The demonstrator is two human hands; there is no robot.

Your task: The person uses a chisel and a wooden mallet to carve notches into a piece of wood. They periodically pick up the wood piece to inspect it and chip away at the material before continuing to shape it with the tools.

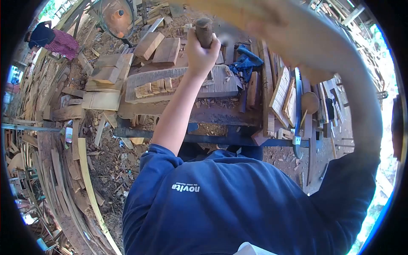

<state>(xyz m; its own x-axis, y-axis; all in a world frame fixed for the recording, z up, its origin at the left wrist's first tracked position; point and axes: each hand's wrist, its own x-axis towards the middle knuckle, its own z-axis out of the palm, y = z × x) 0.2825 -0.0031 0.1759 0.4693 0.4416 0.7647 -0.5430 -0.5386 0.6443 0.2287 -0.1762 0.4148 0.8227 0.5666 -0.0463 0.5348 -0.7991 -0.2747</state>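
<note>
My left hand (203,54) is closed around the round wooden handle of a chisel (204,26), its top end facing up. The forearm and hand hide most of its blade. Below lies a thick wood block (225,83) with a row of stepped, chipped cuts (158,86) along its middle. My right hand (265,29) is raised at the top right, smeared by motion. It grips a blurred, pale wooden mallet (229,12) above and to the right of the chisel; its exact shape cannot be made out.
Cut wood blocks (166,51) sit behind the workpiece, with more blocks (106,70) at left. A blue cloth (246,63) lies at its right end. Upright boards (280,91) and a blue-framed saw (298,102) stand right. Another person (53,40) is far left.
</note>
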